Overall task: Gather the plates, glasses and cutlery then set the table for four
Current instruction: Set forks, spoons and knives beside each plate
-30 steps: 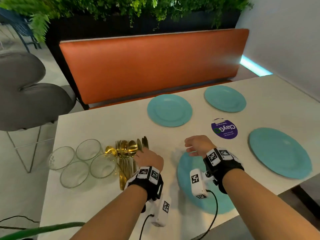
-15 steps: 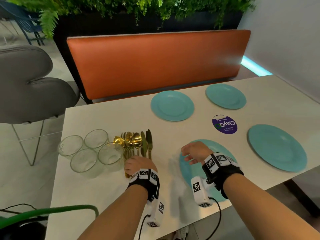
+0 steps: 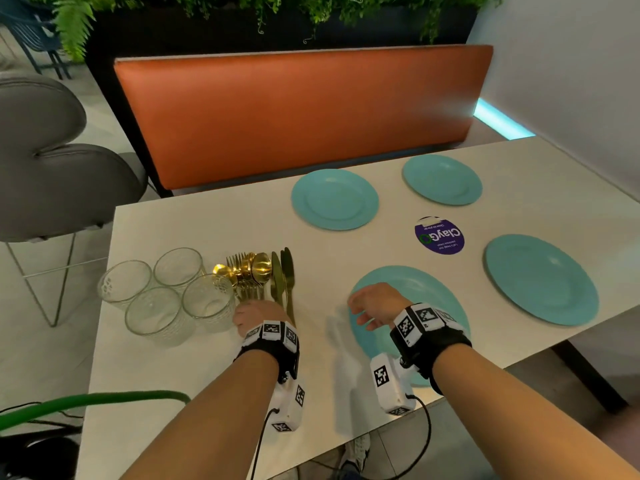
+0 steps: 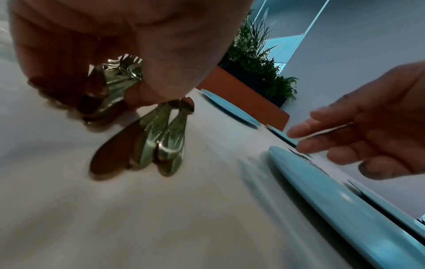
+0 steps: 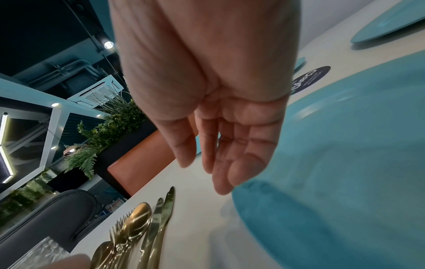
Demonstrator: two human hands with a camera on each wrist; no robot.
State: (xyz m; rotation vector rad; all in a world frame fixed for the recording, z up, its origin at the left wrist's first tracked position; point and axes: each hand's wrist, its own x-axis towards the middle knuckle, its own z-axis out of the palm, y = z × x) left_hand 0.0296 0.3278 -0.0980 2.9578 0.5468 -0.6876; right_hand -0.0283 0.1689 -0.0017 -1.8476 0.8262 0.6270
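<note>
Glasses [image 3: 166, 292], four clear tumblers, stand clustered just left of the left hand [image 3: 258, 315] on a white table [image 3: 207, 220]. That hand rests on the near ends of the gold cutlery [image 3: 258, 271], a bundle of forks, spoons and knives lying just ahead of it; in the left wrist view its fingers [image 4: 142, 94] curl around some of the handles, while two knives [image 4: 161, 138] lie free just to the right of its grasp. To the right, the right hand [image 3: 375, 304] hovers with fingers loose and spread, holding nothing, above the left edge of the nearest teal plate [image 3: 433, 292]. Three more teal plates [image 3: 334, 199] sit beyond and to the right of that hand, well apart, with a round purple sticker [image 3: 440, 235] between them.
</note>
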